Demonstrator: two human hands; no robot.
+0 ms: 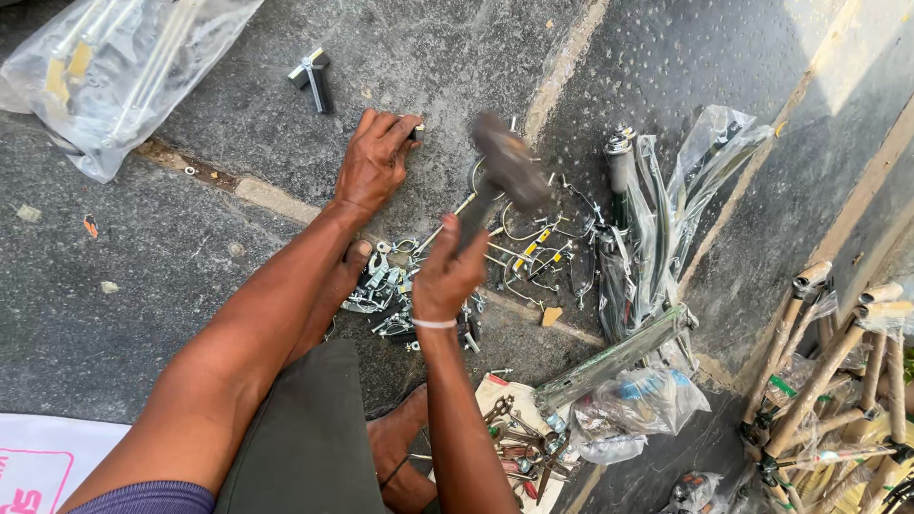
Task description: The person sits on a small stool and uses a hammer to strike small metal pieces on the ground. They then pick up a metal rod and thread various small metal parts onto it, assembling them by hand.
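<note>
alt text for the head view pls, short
Seen from above, a person's right hand holds a raised, motion-blurred hammer, while the left hand pins a small part against the dark pavement. A pile of small metal fittings and bagged rods lie around.

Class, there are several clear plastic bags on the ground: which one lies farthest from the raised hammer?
The clear bag at the top left corner, holding long rods; the others cluster right of the hammer.

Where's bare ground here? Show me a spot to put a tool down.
Bare pavement lies left of the left hand, between the plastic bag and the forearm. Crowded: the metal fittings under the right hand with its hammer, and the wrapped bundles.
</note>
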